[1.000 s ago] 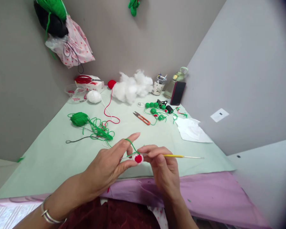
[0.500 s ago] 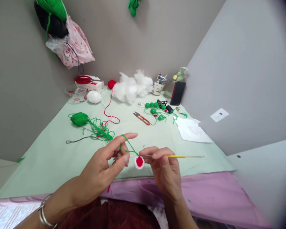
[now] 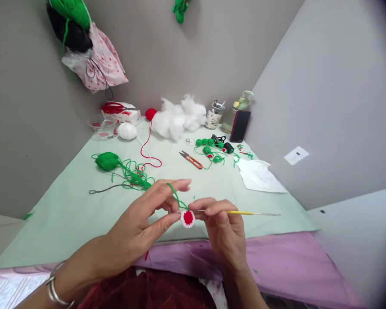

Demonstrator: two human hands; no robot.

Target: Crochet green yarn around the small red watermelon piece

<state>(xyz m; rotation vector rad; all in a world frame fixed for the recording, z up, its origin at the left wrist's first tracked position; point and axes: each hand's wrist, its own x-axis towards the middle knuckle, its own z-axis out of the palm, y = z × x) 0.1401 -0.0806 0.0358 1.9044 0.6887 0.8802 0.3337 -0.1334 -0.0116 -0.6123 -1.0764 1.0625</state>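
Left hand (image 3: 141, 221): thumb and a bent finger pinch the left edge of the red-and-white disc (image 3: 188, 219); index finger extended, green yarn (image 3: 176, 197) looped over it. Right hand (image 3: 227, 231): fingers closed on the yellow-handled hook (image 3: 239, 212), held nearly level. From here, the disc sits between both hands, above the pale green tablecloth (image 3: 73, 219).
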